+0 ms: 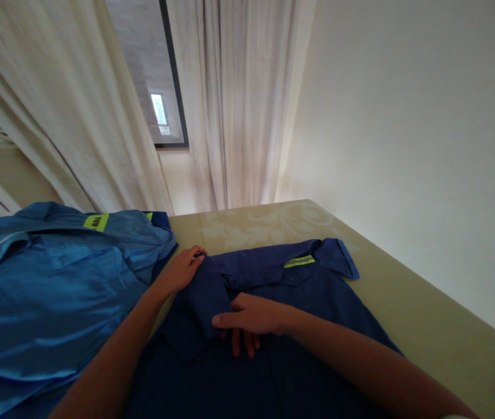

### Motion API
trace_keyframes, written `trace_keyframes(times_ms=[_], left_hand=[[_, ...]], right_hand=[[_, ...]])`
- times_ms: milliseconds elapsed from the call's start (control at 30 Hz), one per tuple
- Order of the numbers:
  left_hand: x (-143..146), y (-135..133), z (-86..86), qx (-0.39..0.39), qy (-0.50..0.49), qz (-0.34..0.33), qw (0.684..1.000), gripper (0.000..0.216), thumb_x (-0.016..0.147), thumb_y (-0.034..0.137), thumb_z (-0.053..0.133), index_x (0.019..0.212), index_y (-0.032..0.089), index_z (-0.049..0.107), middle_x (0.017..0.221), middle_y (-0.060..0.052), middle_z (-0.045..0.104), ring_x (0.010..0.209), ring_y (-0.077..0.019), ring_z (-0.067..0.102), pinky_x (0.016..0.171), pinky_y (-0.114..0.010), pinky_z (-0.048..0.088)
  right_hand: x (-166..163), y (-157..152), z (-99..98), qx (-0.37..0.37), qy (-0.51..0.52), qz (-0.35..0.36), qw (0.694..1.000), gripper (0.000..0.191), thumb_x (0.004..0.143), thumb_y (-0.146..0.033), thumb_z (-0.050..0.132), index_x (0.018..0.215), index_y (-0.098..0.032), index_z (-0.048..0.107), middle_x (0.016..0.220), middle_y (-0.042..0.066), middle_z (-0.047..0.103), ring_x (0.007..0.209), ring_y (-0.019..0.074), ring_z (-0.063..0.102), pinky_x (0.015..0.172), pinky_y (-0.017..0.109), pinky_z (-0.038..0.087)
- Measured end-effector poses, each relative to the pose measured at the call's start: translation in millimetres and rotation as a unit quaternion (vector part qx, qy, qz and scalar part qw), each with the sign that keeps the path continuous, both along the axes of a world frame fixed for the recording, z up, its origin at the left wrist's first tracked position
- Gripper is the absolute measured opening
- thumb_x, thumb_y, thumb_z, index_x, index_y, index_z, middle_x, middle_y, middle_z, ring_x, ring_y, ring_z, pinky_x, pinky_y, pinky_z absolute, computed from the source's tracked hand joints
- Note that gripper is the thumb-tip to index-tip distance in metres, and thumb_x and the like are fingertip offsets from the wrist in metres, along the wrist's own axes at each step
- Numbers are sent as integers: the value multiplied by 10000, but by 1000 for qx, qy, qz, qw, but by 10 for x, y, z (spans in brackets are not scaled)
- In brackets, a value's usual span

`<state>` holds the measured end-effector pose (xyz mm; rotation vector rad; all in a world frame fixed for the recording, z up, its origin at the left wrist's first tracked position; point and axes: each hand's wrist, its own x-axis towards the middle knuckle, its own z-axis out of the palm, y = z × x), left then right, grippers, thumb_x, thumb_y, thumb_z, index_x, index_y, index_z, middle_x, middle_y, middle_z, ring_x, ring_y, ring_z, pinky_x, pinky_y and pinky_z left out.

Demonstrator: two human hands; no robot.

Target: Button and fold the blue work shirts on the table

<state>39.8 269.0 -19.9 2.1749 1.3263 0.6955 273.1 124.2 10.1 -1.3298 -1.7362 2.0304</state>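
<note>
A dark blue work shirt (291, 297) with a yellow-green reflective strip lies on the table in front of me. Its collar area is at the far side and one part is folded over at the left. My left hand (186, 269) pinches the upper left edge of that folded part. Lower and to the right, my right hand (247, 320) has its thumb on top of the fold and its other fingers beneath, closed on the cloth. Buttons show down the shirt front; its lower part is dark and partly covered by my right forearm.
A lighter blue garment (72, 291) with a yellow-green label is spread at the left, close to my left arm. The pale yellow-green table (404, 297) has a leaf pattern and borders a white wall (426, 145). Curtains (247, 105) and a window (151, 70) stand behind.
</note>
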Motion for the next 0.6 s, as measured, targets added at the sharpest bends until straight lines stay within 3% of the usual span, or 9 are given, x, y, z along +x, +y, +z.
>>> trace_keyframes(times_ms=[100, 233, 333, 433, 600], left_hand=[[-35, 23, -32, -23, 2, -6, 1000, 418, 902, 481, 473, 1137, 202, 678, 1162, -131, 761, 1103, -300, 708, 1004, -433, 534], [-61, 52, -62, 0, 30, 1, 1000, 364, 909, 412, 443, 1085, 204, 685, 1143, -132, 762, 1112, -301, 696, 1049, -448, 509], [-20, 42, -76, 22, 41, 30, 998, 377, 937, 421, 400, 1025, 196, 690, 1101, -143, 757, 1084, -300, 692, 1037, -445, 511], [22, 16, -56, 36, 67, 49, 996, 473, 972, 539, 366, 898, 199, 686, 985, -148, 742, 984, -315, 691, 963, -453, 528], [9, 4, -25, 70, 79, 33, 994, 478, 968, 565, 395, 830, 216, 690, 942, -146, 727, 970, -322, 670, 990, -468, 503]], right_hand=[[-9, 49, -81, -3, 35, -67, 997, 401, 1046, -561, 511, 997, -182, 630, 588, -28, 676, 383, 91, 573, 416, 161, 387], [-28, 79, -155, 21, 58, -119, 991, 267, 1085, -420, 466, 984, -195, 567, 574, -46, 653, 392, 84, 552, 420, 156, 367], [-28, 49, -163, 131, 61, -144, 979, 287, 1070, -425, 505, 912, -194, 569, 621, -37, 655, 432, 82, 559, 433, 164, 377], [-21, -16, -151, 259, 39, -141, 955, 348, 1052, -470, 537, 848, -193, 586, 669, -20, 659, 477, 90, 579, 452, 173, 391], [-35, -81, -191, 306, -12, -98, 947, 403, 1060, -481, 523, 800, -188, 617, 684, 3, 682, 519, 107, 608, 505, 189, 403]])
